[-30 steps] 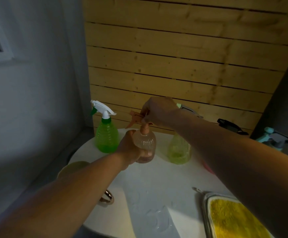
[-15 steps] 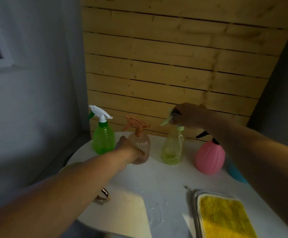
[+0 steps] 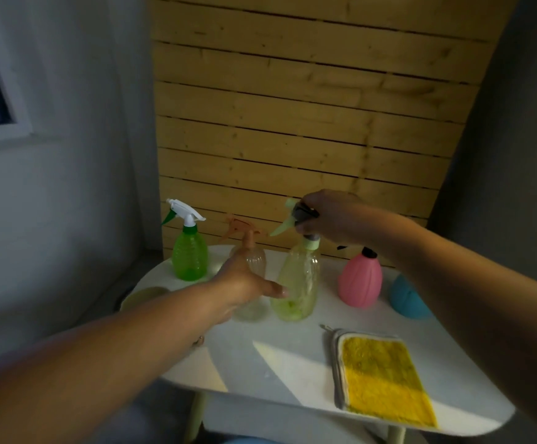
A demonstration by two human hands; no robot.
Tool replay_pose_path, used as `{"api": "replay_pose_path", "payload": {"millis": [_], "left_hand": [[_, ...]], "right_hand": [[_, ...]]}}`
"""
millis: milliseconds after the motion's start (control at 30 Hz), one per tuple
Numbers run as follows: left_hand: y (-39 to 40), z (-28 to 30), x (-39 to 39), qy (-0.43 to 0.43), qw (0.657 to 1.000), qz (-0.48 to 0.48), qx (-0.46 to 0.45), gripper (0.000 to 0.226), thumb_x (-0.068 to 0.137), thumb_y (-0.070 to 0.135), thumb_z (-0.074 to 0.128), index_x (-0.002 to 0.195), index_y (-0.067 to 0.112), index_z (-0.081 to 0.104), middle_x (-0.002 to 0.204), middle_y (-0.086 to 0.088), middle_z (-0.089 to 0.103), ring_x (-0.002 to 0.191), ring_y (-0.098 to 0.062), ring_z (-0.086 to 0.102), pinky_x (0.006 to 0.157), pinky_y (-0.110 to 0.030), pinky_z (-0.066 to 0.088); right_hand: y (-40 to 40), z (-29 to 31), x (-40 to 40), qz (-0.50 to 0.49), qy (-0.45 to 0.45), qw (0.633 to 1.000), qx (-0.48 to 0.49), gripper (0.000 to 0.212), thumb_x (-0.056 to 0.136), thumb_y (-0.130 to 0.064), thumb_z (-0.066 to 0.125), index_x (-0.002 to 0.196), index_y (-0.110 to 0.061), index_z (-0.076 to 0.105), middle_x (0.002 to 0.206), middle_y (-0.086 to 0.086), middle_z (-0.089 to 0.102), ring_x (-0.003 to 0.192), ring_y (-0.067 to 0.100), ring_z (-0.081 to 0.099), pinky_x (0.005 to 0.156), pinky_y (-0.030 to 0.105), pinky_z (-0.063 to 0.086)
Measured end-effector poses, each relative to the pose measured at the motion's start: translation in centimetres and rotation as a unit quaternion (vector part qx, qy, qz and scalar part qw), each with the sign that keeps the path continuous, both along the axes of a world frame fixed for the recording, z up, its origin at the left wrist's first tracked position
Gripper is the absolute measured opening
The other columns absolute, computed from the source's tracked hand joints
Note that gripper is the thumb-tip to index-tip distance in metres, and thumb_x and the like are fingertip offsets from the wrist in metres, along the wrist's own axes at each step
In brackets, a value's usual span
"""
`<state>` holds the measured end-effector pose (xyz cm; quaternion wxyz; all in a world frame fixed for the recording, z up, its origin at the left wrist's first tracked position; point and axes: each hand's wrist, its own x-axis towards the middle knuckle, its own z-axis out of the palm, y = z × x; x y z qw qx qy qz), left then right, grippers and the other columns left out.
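Pale yellow spray bottle [image 3: 297,283]: near the middle of the white table, third in a row of bottles, leaning a little. Its base is at the tabletop, but whether it rests there or is just raised I cannot tell.
Plank wall [image 3: 293,123]: bare wooden boards directly behind the pale yellow spray bottle.
White table [image 3: 453,347]: rounded top under the pale yellow spray bottle.
Yellow cloth [image 3: 385,376]: lies flat, nearer the person than the pale yellow spray bottle and to its right.
Right hand [image 3: 331,219]: above the pale yellow spray bottle, with its fingers curled tight round the grey-and-green trigger head.
Left hand [image 3: 241,283]: just left of the pale yellow spray bottle, fingers loose and apart and holding nothing. The thumb tip is at the bottle's lower body; contact is too blurred to tell.
Pink bottle [image 3: 360,280]: just right of the pale yellow spray bottle.
Green bottle [image 3: 189,256]: well to its left, at the row's end.
Peach bottle [image 3: 254,257]: just left of it, partly behind the left hand.
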<state>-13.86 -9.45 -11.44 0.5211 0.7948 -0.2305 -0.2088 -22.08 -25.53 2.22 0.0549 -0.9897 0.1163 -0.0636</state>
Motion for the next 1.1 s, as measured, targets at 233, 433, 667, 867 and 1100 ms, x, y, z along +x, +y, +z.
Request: {"api": "replay_pose_path", "payload": {"millis": [233, 433, 667, 867, 1100], "left_hand": [[4.0, 1.2, -6.3, -0.047, 0.992, -0.109, 0.04, 0.134, 0.057, 0.032, 0.101, 0.163, 0.025, 0.019, 0.163, 0.002, 0.034, 0.148, -0.016, 0.036, 0.118, -0.037, 0.038], [7.0, -0.2, -10.0, -0.129, 0.986, -0.084, 0.058, 0.095, 0.067, 0.041, 0.095, 0.146, 0.025, 0.045, 0.128, 0.015, 0.054, 0.118, -0.004, 0.053, 0.083, -0.014, 0.04], [10.2, -4.5, -12.4, -0.137, 0.988, -0.067, 0.037, 0.09, 0.056, 0.048, 0.099, 0.134, 0.033, 0.057, 0.127, 0.018, 0.066, 0.121, 0.0, 0.059, 0.096, -0.017, 0.047], [11.7, -7.9, -13.6, -0.113, 0.99, -0.06, 0.057, 0.076, 0.05, 0.048, 0.098, 0.113, 0.043, 0.058, 0.113, 0.017, 0.068, 0.113, -0.008, 0.064, 0.097, -0.034, 0.054], [14.0, -11.3, -14.4, -0.061, 0.991, -0.102, 0.068, 0.068, 0.068, 0.016, 0.095, 0.12, 0.031, 0.054, 0.101, 0.015, 0.064, 0.09, 0.014, 0.062, 0.068, -0.003, 0.045]], "right_hand": [[5.4, -0.3, -5.2, 0.054, -0.005, 0.997, 0.047, 0.021, 0.093, -0.032, 0.069, 0.111, -0.021, 0.064, 0.101, -0.003, 0.068, 0.095, 0.017, 0.062, 0.087, 0.037, 0.049], [9.1, -2.1, -8.5, 0.093, -0.001, 0.993, 0.076, 0.012, 0.094, -0.034, 0.068, 0.101, -0.027, 0.06, 0.099, -0.006, 0.066, 0.096, 0.018, 0.062, 0.092, 0.042, 0.049], [11.9, -6.5, -12.3, 0.061, 0.003, 0.997, 0.048, 0.041, 0.08, -0.069, 0.069, 0.094, -0.031, 0.062, 0.09, -0.009, 0.066, 0.086, 0.015, 0.063, 0.076, 0.036, 0.054], [12.7, -11.4, -13.8, 0.039, 0.005, 0.996, 0.076, 0.049, 0.072, -0.077, 0.069, 0.085, -0.03, 0.064, 0.082, -0.01, 0.067, 0.079, 0.015, 0.063, 0.066, 0.034, 0.05], [12.5, -14.8, -14.0, 0.138, 0.088, 0.977, 0.133, 0.029, 0.078, -0.042, 0.08, 0.093, -0.025, 0.063, 0.088, -0.007, 0.069, 0.086, 0.02, 0.065, 0.079, 0.042, 0.054]]}}
